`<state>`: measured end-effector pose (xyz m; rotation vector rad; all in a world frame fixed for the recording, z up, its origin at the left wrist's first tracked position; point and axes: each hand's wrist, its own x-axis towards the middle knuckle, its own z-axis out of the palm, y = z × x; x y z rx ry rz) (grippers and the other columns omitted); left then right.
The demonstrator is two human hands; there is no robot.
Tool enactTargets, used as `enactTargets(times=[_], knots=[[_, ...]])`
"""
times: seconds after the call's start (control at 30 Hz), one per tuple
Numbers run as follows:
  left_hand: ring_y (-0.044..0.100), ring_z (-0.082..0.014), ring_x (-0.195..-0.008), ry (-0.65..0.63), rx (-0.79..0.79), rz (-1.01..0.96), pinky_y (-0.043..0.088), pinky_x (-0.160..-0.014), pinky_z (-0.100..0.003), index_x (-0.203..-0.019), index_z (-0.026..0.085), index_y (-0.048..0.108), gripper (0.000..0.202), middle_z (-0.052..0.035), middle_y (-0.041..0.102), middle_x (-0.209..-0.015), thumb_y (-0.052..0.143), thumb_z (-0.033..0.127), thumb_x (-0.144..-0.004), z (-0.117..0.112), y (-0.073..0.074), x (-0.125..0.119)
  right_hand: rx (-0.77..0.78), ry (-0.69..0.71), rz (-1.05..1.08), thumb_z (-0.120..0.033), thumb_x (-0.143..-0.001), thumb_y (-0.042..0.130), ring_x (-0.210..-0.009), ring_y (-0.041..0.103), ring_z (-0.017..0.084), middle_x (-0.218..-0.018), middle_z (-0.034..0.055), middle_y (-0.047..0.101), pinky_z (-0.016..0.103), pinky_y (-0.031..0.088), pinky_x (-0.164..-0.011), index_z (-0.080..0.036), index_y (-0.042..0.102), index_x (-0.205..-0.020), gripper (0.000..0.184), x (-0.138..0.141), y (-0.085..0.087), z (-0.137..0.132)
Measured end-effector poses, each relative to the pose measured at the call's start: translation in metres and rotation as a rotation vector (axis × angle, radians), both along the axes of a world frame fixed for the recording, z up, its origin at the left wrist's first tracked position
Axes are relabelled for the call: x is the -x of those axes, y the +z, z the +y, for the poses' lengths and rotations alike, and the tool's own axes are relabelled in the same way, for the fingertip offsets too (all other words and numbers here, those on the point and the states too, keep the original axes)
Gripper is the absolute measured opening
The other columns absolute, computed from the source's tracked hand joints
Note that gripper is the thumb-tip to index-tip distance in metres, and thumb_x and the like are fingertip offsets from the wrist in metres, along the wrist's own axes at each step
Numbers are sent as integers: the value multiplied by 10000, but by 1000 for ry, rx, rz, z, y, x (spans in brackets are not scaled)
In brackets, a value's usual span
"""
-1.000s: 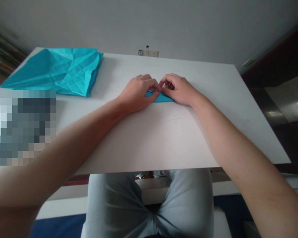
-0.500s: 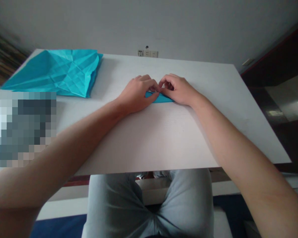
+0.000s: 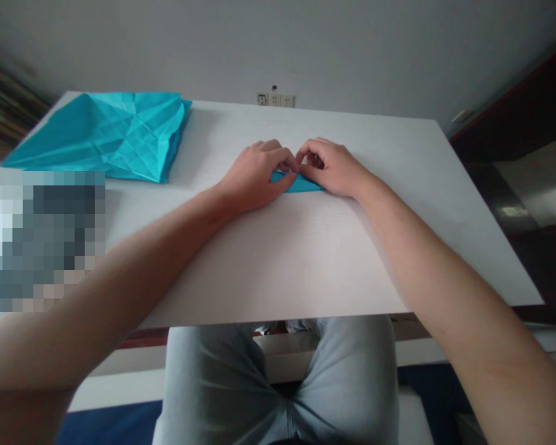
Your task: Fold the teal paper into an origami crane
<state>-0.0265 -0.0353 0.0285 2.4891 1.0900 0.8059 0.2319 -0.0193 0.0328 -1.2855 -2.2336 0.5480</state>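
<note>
A small piece of folded blue paper [image 3: 306, 185] lies on the white table, partly covered by both hands. My left hand [image 3: 262, 173] is closed on its left part, with the thumb along the near side and the fingers curled over the top. From the right, my right hand [image 3: 331, 165] pinches the same paper near its middle with thumb and forefinger. The fingertips of both hands meet there. How the folds run beneath the fingers is hidden.
A large creased sheet of blue paper [image 3: 120, 133] lies at the table's back left. In front of it is a pixelated patch [image 3: 50, 241]. The white table [image 3: 278, 266] reaches back to a grey wall with sockets [image 3: 275, 100]. My legs are under its near edge.
</note>
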Motion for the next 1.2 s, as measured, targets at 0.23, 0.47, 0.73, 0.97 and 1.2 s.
enactTargets(times=[0.23,0.47,0.73,0.97,1.2], knots=[[831,-370,-1205,-2,4,2,631,-1215,-566,-1189,257,883,220,-135,879,-1270,732,342,-1051,-1,1,0,9,-3,-8,-550,-1071,915,-994,656,270,-1087,57,779,445,497,-978,-279,832,-1139,291,1,1,0],[825,-384,-1243,12,15,-4,632,-1228,-584,-1180,272,880,204,-128,871,-1240,738,339,-1051,-3,2,0,11,-10,-11,-506,-1078,902,-1033,683,293,-1106,63,802,445,504,-960,-290,851,-1158,235,0,0,-1],[822,-384,-1219,14,14,7,634,-1224,-586,-1175,279,889,213,-132,879,-1276,727,325,-1044,-3,3,0,12,-10,-14,-495,-1096,887,-1053,699,302,-1119,71,803,458,516,-973,-293,862,-1174,218,0,0,-2],[824,-388,-1242,13,34,-7,630,-1242,-591,-1147,301,881,180,-116,888,-1272,750,335,-1028,-4,5,0,8,-20,-14,-541,-1084,895,-1045,694,308,-1101,67,806,496,537,-1034,-306,841,-1195,265,1,-2,0],[818,-382,-1242,10,20,5,637,-1229,-581,-1158,304,877,177,-114,885,-1242,747,345,-1045,-3,4,1,-5,-20,-25,-483,-1094,880,-1036,694,299,-1117,67,810,485,541,-1039,-301,839,-1191,211,0,-3,1]])
